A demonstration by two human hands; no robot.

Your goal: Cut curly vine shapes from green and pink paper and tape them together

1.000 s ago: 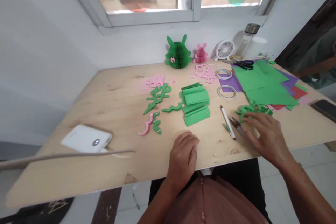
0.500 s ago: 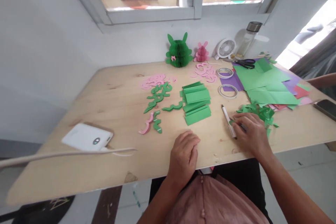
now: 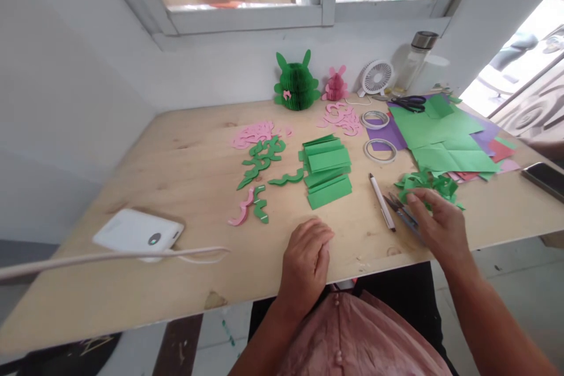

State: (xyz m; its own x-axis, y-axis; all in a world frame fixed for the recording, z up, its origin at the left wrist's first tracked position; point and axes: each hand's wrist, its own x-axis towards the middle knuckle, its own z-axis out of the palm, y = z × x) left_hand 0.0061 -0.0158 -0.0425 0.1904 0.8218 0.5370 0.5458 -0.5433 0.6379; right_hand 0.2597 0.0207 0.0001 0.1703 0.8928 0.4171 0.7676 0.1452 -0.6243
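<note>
A person sits at a pale wooden table (image 3: 185,182) below a window. The left hand (image 3: 307,255) rests near the front edge, fingers together and loosely bent; its palm is turned from view, so whether it has hold of anything cannot be told. The right hand (image 3: 440,223) is bent over a heap of green paper scraps (image 3: 434,182) and dark scissors (image 3: 399,205), thumb and forefinger near the scraps. It hides the scissors' handles and part of the heap; it may be pinching a scrap, but the view is too blurred to say.

Just left of the scissors lies a white pen (image 3: 381,202). Farther left is pleated green paper (image 3: 328,164), then wavy green cutouts (image 3: 263,155) and pink cutouts (image 3: 253,134). Beyond the heap are two tape rolls (image 3: 380,151) and stacked coloured sheets (image 3: 445,126) with black-handled scissors (image 3: 409,104) on top. Along the wall stand a green paper figure (image 3: 297,85), a smaller pink one (image 3: 336,87), a white fan (image 3: 377,77) and a clear bottle (image 3: 412,67). A phone (image 3: 545,179) lies far right; a white power bank (image 3: 136,232), far left, its cable crossing the table edge.
</note>
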